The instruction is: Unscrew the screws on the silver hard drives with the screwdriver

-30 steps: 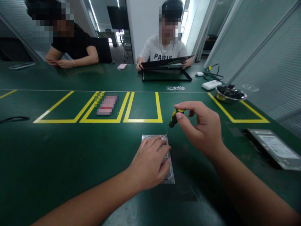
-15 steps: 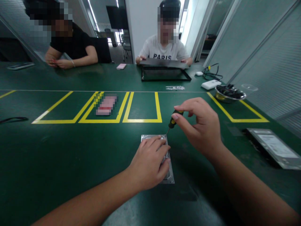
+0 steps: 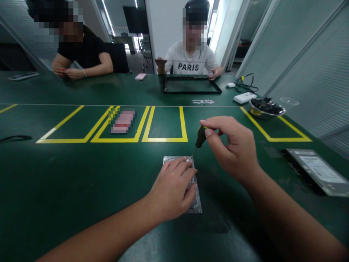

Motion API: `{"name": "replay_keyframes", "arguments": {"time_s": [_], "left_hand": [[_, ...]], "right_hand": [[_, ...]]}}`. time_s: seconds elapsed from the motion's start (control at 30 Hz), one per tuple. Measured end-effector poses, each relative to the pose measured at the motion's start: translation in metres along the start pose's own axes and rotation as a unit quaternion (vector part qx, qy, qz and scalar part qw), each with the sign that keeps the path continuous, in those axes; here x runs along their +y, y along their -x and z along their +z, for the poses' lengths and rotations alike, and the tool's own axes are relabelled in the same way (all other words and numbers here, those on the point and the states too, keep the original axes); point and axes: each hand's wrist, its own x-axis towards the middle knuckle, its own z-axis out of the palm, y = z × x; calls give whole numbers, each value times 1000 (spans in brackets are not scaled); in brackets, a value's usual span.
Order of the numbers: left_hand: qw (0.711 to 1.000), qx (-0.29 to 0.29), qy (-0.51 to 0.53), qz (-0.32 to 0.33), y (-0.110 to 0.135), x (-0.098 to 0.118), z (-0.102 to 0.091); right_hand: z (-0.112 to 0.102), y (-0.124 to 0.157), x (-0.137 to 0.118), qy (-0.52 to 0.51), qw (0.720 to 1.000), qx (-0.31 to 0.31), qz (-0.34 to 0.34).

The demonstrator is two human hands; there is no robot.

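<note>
Green table [image 3: 89, 182], left hand [image 3: 174, 189] flat over metal casing [image 3: 196, 208]; right-hand grip [image 3: 234, 145] raised, pinching tilted screwdriver [image 3: 201, 137]

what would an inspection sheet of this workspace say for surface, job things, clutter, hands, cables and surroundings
Surface: green tabletop with yellow tape outlines
Job things: silver metal part, partly covered; screwdriver, tip apparently at its far right corner
Clutter: metal bowl of dark items; labelled box-shaped unit; white device
Hands: left hand rests on the silver metal part; right hand grips the screwdriver
Cables: dark cord at left edge
Surroundings: person in black, person in white opposite
</note>
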Motion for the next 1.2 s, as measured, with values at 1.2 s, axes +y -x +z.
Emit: {"name": "replay_keyframes", "arguments": {"time_s": [1.2], "left_hand": [[1000, -1, 1, -1, 0, 1, -2]], "right_hand": [[1, -1, 0, 26, 999, 19, 29]]}}
